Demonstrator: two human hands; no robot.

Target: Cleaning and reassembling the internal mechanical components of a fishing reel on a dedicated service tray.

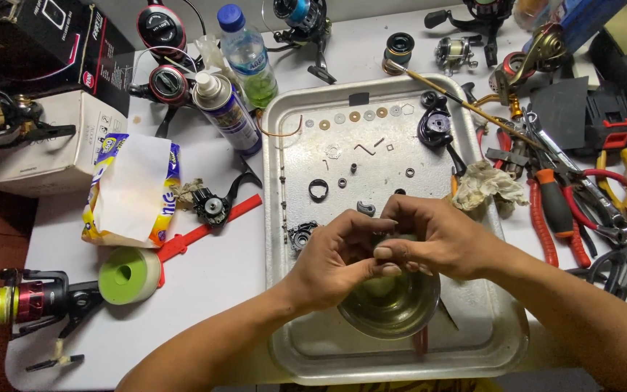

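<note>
— How's your grip just now?

— Both of mine are together over the metal bowl (pixel 390 305). My left hand (pixel 335 258) has its fingers curled in, and my right hand (pixel 429 239) meets it, fingertips pinched against each other. Something small sits between them, but it is hidden, so I cannot tell what my grip is clamped on.

— Where is the bowl?

— In the near part of the metal tray (pixel 488 341), right under my hands. There is clear liquid in it.

— What else lies in the tray?

— A row of small washers (pixel 353 117) along the far side, a black reel body (pixel 435 125) at the far right corner, a black ring (pixel 318 190) near the middle, and a dark gear housing (pixel 301 234) just beside my left hand. A crumpled rag (pixel 489 185) hangs over the right rim.

— And round about on the tabletop (pixel 226 268)?

— To my left, a spray can (pixel 226 112) and a water bottle (pixel 248 54) stand near the tray's far corner. A red strap tool (pixel 205 232) lies nearer, next to a roll of tape (pixel 129 274) with a green core and a packet of tissues (pixel 132 190). A red and black spinning reel (pixel 34 297) lies at the near left edge. To my right, pliers (pixel 556 214) with orange handles lie among other hand tools, well apart from my hands.
</note>
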